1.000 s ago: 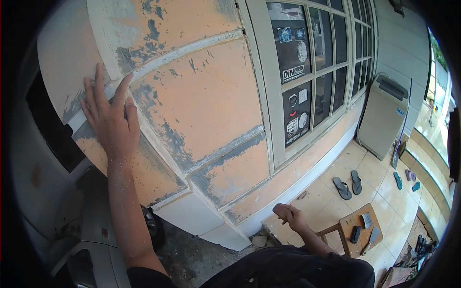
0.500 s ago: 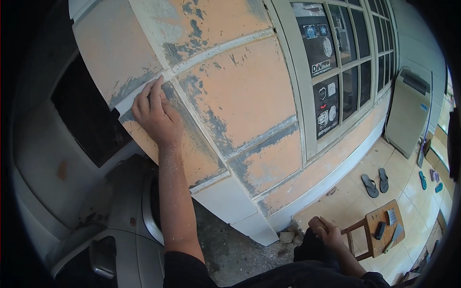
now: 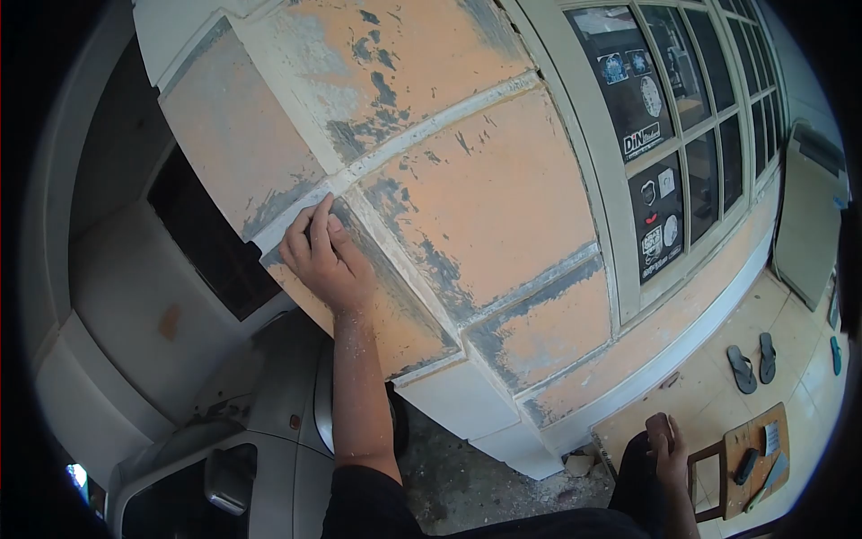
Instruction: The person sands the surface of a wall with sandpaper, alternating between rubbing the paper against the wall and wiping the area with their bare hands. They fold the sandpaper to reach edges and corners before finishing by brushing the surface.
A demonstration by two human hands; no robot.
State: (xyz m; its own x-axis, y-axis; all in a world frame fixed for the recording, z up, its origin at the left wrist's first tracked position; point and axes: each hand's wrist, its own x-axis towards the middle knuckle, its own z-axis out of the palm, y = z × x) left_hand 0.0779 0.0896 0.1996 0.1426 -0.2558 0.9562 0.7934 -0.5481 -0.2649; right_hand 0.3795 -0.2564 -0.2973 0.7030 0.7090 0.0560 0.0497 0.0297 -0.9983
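Note:
My left hand [image 3: 323, 256] rests against the orange painted wall [image 3: 485, 189], its fingers held together on the pale raised groove [image 3: 296, 214] near the pillar's corner. Paint is scraped off in grey patches around it. Whether anything lies under the fingers cannot be told. My right hand [image 3: 666, 449] hangs low at the lower right, closed around a small brownish object [image 3: 658, 424] that may be a handle or a block.
A window [image 3: 682, 117] with stickers fills the upper right. A white appliance [image 3: 808, 216] stands beyond it. Sandals [image 3: 752, 361] lie on the tiled floor. A wooden stool [image 3: 750, 458] holds scrapers. A silver vehicle [image 3: 242, 440] sits at the lower left.
My left hand has gone from spread flat to fingers together on the groove. The view has shifted left, so the wall and window sit further right. My right hand stays low.

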